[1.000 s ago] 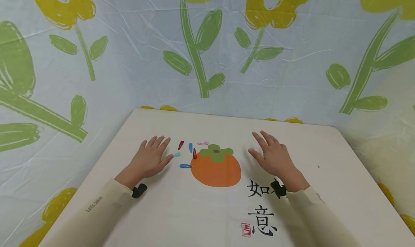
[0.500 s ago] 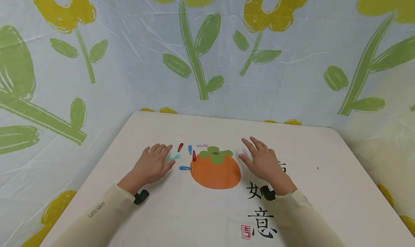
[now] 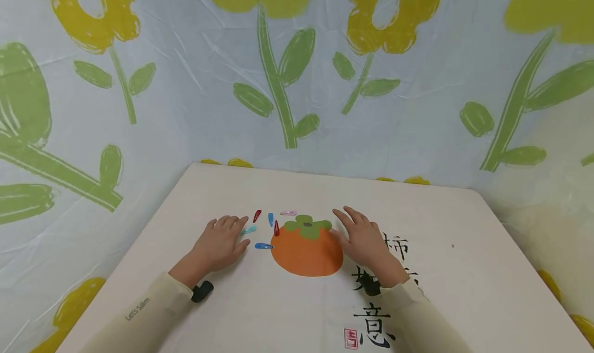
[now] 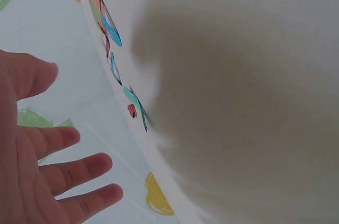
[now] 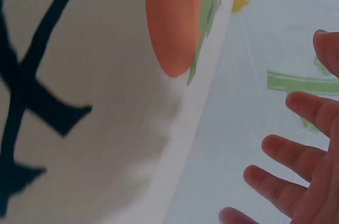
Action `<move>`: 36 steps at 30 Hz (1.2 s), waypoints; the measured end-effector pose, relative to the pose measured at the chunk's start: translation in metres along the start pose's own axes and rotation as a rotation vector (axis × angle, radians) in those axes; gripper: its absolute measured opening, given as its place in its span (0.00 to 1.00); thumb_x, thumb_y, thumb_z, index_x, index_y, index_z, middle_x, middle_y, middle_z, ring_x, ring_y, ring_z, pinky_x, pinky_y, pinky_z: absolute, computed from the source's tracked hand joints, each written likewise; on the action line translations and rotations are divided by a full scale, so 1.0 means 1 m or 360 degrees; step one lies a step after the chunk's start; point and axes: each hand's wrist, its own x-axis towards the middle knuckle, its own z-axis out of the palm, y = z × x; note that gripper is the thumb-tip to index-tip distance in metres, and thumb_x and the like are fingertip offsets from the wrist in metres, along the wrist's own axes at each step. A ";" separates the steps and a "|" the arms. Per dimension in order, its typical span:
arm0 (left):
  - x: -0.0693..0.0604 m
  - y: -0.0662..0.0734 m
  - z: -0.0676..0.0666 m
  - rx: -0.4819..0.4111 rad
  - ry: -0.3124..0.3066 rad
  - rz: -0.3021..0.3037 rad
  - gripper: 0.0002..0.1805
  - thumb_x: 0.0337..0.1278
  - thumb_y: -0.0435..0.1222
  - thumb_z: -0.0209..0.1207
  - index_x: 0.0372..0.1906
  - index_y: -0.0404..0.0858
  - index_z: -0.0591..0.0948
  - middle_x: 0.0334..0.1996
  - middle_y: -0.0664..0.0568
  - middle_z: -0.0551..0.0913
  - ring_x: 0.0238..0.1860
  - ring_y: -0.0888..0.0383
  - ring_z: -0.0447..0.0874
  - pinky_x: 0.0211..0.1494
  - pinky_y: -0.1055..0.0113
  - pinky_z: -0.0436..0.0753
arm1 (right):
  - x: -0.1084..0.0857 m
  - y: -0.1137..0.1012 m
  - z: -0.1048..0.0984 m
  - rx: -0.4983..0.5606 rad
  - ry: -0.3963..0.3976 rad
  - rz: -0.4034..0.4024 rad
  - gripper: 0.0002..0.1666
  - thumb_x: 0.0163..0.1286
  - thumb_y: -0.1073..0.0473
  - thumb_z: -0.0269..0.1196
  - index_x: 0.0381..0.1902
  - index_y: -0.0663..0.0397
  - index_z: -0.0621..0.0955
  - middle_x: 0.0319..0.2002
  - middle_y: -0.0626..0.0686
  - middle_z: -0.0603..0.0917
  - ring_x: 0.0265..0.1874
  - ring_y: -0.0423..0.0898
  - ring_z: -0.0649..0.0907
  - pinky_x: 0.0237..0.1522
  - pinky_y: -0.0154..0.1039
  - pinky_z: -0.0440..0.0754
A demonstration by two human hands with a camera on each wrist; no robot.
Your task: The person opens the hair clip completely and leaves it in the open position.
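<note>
Turquoise in colour, the nearest hair clip (image 3: 248, 230) is seen on the table (image 3: 269, 317), just right of the left hand (image 3: 219, 246) — long axis slanted rightward and away. Nothing is gripped; fingers are loosely extended on both, the right hand (image 3: 363, 239) being farther off.

Gap between left hand (image 3: 219, 246) and right hand (image 3: 365, 241); low clips (image 3: 263, 246) near left; cloth wall (image 3: 199, 105) beyond table (image 3: 278, 312).

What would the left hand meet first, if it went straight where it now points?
Probably the teal clip, closest ahead of the left hand; the hand's height is unclear, so it might pass above.
</note>
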 end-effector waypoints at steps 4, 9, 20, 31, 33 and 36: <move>-0.005 0.004 0.007 0.0015 -0.0023 0.0012 0.34 0.62 0.52 0.57 0.68 0.38 0.68 0.59 0.43 0.76 0.62 0.43 0.72 0.62 0.41 0.71 | -0.004 -0.005 0.010 0.0038 0.0003 -0.0017 0.33 0.72 0.40 0.53 0.70 0.44 0.68 0.69 0.59 0.68 0.66 0.61 0.70 0.57 0.64 0.70; -0.006 0.006 0.012 0.0020 -0.0009 0.0042 0.33 0.61 0.50 0.58 0.67 0.38 0.69 0.57 0.44 0.77 0.59 0.45 0.74 0.59 0.44 0.75 | -0.003 -0.011 0.015 0.0064 0.0026 -0.0071 0.30 0.73 0.42 0.54 0.68 0.45 0.70 0.66 0.58 0.71 0.64 0.60 0.72 0.55 0.62 0.71; 0.003 0.010 0.011 0.0020 -0.0044 0.0085 0.26 0.60 0.45 0.60 0.60 0.37 0.74 0.52 0.44 0.81 0.53 0.46 0.79 0.53 0.48 0.79 | 0.008 -0.029 0.017 0.0068 0.0067 -0.0163 0.26 0.68 0.47 0.62 0.61 0.47 0.77 0.56 0.56 0.78 0.57 0.58 0.77 0.50 0.58 0.75; 0.012 0.010 0.012 0.0049 -0.0132 0.0096 0.20 0.60 0.43 0.60 0.54 0.38 0.79 0.48 0.46 0.83 0.46 0.49 0.79 0.50 0.51 0.79 | 0.021 -0.045 0.024 0.0103 -0.0034 -0.0182 0.21 0.66 0.47 0.63 0.55 0.47 0.82 0.52 0.53 0.82 0.53 0.55 0.79 0.52 0.55 0.75; 0.013 0.011 0.011 0.0042 -0.0136 0.0102 0.19 0.60 0.43 0.61 0.53 0.37 0.80 0.47 0.46 0.83 0.44 0.50 0.79 0.48 0.52 0.79 | 0.023 -0.049 0.024 0.0097 -0.0061 -0.0177 0.21 0.66 0.47 0.64 0.54 0.47 0.82 0.51 0.53 0.82 0.53 0.54 0.79 0.52 0.55 0.75; 0.014 0.011 0.010 0.0045 -0.0154 0.0105 0.18 0.60 0.43 0.60 0.51 0.38 0.80 0.45 0.47 0.83 0.42 0.51 0.78 0.47 0.54 0.79 | 0.025 -0.055 0.026 0.0093 -0.0106 -0.0178 0.19 0.67 0.48 0.63 0.53 0.48 0.83 0.50 0.52 0.83 0.53 0.54 0.79 0.53 0.54 0.75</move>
